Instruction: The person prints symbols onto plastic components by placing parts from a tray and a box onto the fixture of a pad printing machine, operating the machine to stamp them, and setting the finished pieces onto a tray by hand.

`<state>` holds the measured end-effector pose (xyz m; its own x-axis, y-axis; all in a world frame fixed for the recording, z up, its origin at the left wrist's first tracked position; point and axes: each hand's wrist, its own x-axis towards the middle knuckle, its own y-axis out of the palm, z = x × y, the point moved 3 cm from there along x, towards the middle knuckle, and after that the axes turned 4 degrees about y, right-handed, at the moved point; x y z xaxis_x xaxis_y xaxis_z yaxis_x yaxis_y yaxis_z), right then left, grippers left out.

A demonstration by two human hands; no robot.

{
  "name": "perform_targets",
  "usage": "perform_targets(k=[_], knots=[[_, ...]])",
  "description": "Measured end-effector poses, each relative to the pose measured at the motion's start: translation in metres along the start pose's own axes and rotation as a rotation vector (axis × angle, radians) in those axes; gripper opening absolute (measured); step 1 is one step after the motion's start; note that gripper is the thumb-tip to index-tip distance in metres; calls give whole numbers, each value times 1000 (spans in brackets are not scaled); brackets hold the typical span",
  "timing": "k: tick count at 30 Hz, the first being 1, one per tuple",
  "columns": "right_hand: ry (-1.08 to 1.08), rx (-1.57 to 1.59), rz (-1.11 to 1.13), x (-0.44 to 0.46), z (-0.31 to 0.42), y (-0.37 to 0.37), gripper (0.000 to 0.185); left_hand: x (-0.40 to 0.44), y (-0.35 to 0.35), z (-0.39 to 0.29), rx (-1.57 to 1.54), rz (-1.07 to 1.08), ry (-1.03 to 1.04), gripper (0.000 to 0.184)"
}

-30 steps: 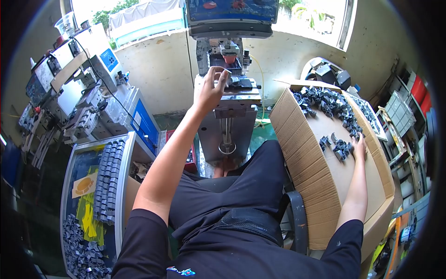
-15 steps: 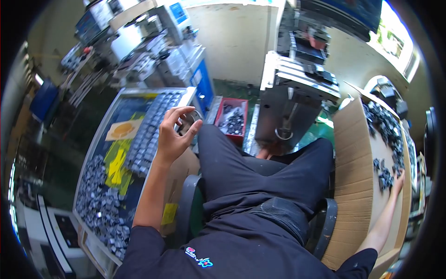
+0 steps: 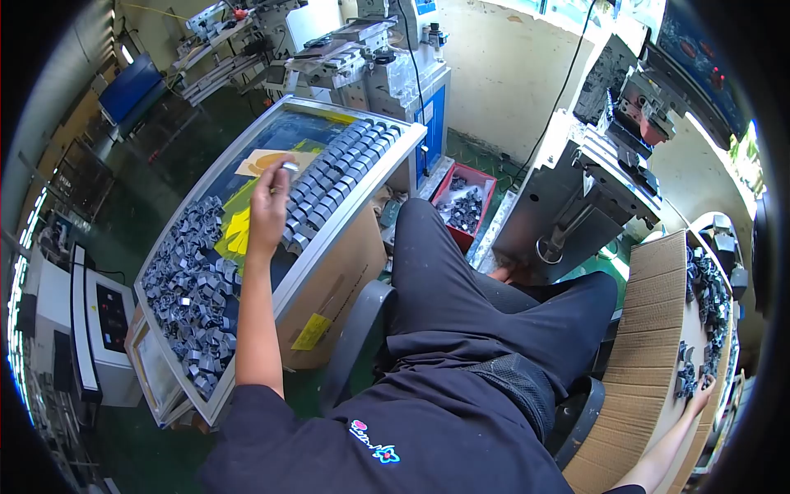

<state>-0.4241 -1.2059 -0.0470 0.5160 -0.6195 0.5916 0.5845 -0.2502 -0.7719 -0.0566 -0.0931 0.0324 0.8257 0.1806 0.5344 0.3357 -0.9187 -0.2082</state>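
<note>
My left hand [image 3: 269, 210] is raised over the framed tray [image 3: 337, 239], its fingertips closed on a small grey block-shaped part [image 3: 290, 167]. Beneath and to the right of it, similar grey parts [image 3: 341, 169] stand in neat rows. A loose heap of them [image 3: 193, 284] fills the near left of the tray. Yellow strips [image 3: 237, 230] and a tan card with an orange oval [image 3: 257, 162] lie partly behind the hand. At far right, my right hand [image 3: 699, 397] reaches into a cardboard box [image 3: 638, 354], fingers together beside small black parts [image 3: 686, 375]; what they grip is too small to make out.
A metal machine [image 3: 568, 198] stands ahead of my knees, with a red bin [image 3: 466, 206] of dark parts to its left. The tray rests over a cardboard carton [image 3: 341, 280]. A chair armrest [image 3: 358, 329] lies close beside my left leg.
The view has swung, shifting the scene. My left hand has moved from beside the tray's right edge to above its middle, the part now visible. My right hand stays in the box.
</note>
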Motion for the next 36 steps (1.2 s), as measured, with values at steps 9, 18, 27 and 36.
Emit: perform_targets(k=[9,18,27,36], knots=[[55,22,9,-2,5,-4,28,-14,-70,51,92,-199,-208,32],[70,24,32,-5,12,-7,28,-38,-76,99,377,-124,-258,39],[89,39,49,-4,10,-6,31,-42,-75,111,532,-60,-283,23],[55,20,22,0,4,-5,31,-42,-81,119,517,-101,-206,30]])
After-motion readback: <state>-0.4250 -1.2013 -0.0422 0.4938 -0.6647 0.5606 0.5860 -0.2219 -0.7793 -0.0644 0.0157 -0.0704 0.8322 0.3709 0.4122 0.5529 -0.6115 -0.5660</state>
